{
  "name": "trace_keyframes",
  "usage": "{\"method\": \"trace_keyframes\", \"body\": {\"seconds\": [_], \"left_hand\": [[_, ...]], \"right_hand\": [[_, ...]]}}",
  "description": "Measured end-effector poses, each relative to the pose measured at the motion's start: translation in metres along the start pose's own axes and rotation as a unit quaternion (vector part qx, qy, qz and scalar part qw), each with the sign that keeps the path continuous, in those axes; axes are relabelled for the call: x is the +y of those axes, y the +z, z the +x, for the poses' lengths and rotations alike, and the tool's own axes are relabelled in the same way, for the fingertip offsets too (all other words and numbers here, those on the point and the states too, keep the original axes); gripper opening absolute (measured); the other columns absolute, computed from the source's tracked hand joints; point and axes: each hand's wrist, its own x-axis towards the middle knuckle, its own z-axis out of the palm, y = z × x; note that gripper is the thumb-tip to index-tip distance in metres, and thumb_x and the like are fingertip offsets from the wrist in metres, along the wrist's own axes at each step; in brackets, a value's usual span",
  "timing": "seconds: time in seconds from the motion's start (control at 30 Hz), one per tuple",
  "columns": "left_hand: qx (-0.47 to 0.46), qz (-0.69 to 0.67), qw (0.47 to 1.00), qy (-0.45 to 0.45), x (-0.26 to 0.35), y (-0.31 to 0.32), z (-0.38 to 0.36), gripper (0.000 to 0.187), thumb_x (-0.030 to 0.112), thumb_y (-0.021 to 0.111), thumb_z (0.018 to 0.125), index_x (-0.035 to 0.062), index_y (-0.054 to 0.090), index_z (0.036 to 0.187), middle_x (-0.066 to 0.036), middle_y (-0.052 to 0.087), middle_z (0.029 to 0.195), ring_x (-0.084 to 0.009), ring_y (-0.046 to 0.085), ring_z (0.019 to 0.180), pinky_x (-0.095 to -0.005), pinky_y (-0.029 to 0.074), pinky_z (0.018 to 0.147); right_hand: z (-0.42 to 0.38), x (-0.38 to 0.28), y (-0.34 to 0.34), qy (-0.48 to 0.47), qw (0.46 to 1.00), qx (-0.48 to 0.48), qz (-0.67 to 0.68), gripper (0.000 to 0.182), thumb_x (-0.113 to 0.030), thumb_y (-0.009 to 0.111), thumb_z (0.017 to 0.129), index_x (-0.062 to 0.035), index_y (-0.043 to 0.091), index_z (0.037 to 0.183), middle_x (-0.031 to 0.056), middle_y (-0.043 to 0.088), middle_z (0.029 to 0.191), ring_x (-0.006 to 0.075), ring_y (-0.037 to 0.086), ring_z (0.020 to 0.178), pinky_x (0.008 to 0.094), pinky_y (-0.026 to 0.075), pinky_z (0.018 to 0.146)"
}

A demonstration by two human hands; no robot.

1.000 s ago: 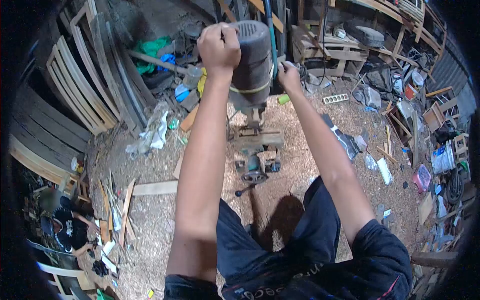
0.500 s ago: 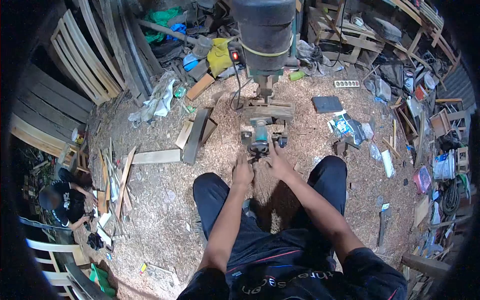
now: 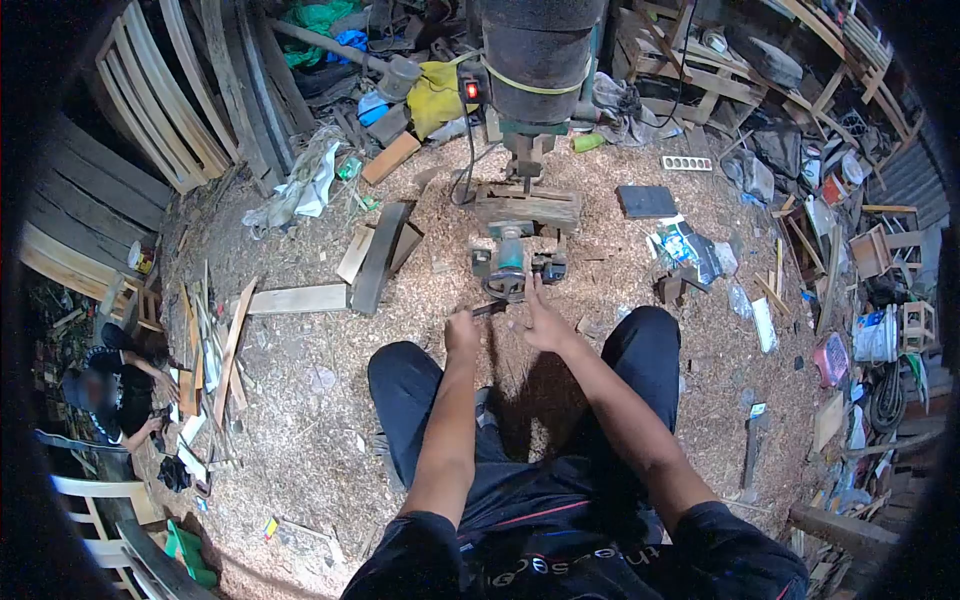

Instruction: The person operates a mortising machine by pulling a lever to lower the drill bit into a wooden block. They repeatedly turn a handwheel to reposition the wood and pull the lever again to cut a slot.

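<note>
Left hand (image 3: 462, 332) shifted leftward from handwheel (image 3: 505, 286), now curled.
Wrapped round crank handle (image 3: 489, 309), wheel's near-left; right hand (image 3: 545, 326), fingers extended, beside wheel's right edge.

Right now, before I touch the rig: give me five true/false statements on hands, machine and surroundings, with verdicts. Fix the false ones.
1. The red light on the switch beside the motor housing is lit. True.
2. The left hand is on top of the motor housing. False: it is closed at the dark handle near the handwheel.
3. The right hand is clenched in a fist. False: its fingers are extended beside the handwheel.
4. A wooden block lies crosswise between the handwheel and the motor housing in the picture. True.
5. The yellow sheet lies to the picture's right of the motor housing. False: it lies to the left.
</note>
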Motion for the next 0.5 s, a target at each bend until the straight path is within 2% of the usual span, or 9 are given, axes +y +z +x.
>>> {"method": "trace_keyframes", "body": {"seconds": [0.03, 0.07, 0.1, 0.3, 0.33, 0.43, 0.5], "left_hand": [[0.017, -0.003, 1.000, 0.015, -0.002, 0.000, 0.002, 0.019, 0.010, 0.065, 0.084, 0.0035, 0.069, 0.101, -0.022, 0.069, 0.092, -0.0382, 0.069, 0.087, -0.0472, 0.056, 0.078], [-0.043, 0.016, 0.996, -0.072, -0.001, 0.002, 0.008, 0.020, 0.009, 0.065, 0.084, 0.0053, 0.069, 0.103, -0.021, 0.069, 0.095, -0.0385, 0.068, 0.089, -0.0472, 0.056, 0.080], [-0.047, 0.006, 0.997, -0.068, -0.005, 0.008, 0.009, 0.020, 0.009, 0.064, 0.084, 0.0059, 0.069, 0.103, -0.022, 0.069, 0.095, -0.0386, 0.068, 0.088, -0.0473, 0.056, 0.080], [-0.065, -0.004, 0.996, -0.061, -0.029, 0.022, 0.018, 0.024, 0.005, 0.060, 0.084, 0.0088, 0.069, 0.106, -0.022, 0.069, 0.092, -0.0385, 0.068, 0.089, -0.0476, 0.056, 0.080], [-0.073, -0.015, 0.996, -0.057, -0.031, 0.022, 0.017, 0.022, 0.003, 0.058, 0.085, 0.0063, 0.068, 0.105, -0.021, 0.068, 0.096, -0.0386, 0.068, 0.090, -0.0477, 0.056, 0.080], [-0.024, 0.032, 0.999, 0.014, -0.044, 0.037, 0.018, 0.023, 0.001, 0.056, 0.085, 0.0047, 0.066, 0.106, -0.020, 0.066, 0.101, -0.0389, 0.067, 0.091, -0.0478, 0.056, 0.081], [-0.030, 0.030, 0.999, 0.002, -0.045, 0.039, 0.014, 0.026, 0.000, 0.056, 0.085, 0.0041, 0.065, 0.108, -0.020, 0.065, 0.105, -0.0392, 0.067, 0.092, -0.0471, 0.056, 0.081]], "right_hand": [[0.002, 0.003, 0.002, -0.015, 1.000, 0.014, -0.021, 0.110, -0.033, 0.069, 0.085, -0.0010, -0.012, 0.152, 0.0395, 0.001, 0.154, 0.0498, 0.018, 0.143, 0.0425, 0.026, 0.117], [0.004, 0.007, 0.006, -0.028, 0.998, 0.027, -0.040, 0.108, -0.035, 0.067, 0.086, -0.0031, -0.012, 0.152, 0.0374, 0.000, 0.155, 0.0498, 0.023, 0.141, 0.0431, 0.029, 0.115], [0.003, 0.009, 0.008, -0.040, 0.997, 0.039, -0.058, 0.107, -0.038, 0.065, 0.088, -0.0051, -0.013, 0.153, 0.0352, 0.000, 0.156, 0.0497, 0.028, 0.139, 0.0438, 0.032, 0.114], [0.009, 0.011, 0.006, -0.034, 0.999, -0.002, -0.024, 0.107, -0.041, 0.064, 0.090, -0.0019, -0.014, 0.152, 0.0361, -0.002, 0.156, 0.0460, 0.016, 0.145, 0.0401, 0.023, 0.118], [0.008, 0.010, 0.004, -0.037, 0.999, -0.018, -0.018, 0.106, -0.042, 0.063, 0.091, 0.0000, -0.014, 0.151, 0.0361, -0.006, 0.156, 0.0437, 0.008, 0.147, 0.0398, 0.019, 0.119], [0.010, 0.018, 0.011, -0.079, 0.997, 0.002, 0.004, 0.106, -0.039, 0.064, 0.091, -0.0013, -0.015, 0.151, 0.0395, -0.004, 0.154, 0.0467, -0.001, 0.147, 0.0437, 0.014, 0.120], [0.010, 0.018, 0.014, -0.065, 0.998, -0.005, 0.013, 0.106, -0.035, 0.065, 0.091, -0.0018, -0.015, 0.151, 0.0402, -0.005, 0.153, 0.0467, -0.004, 0.147, 0.0445, 0.014, 0.120]]}}
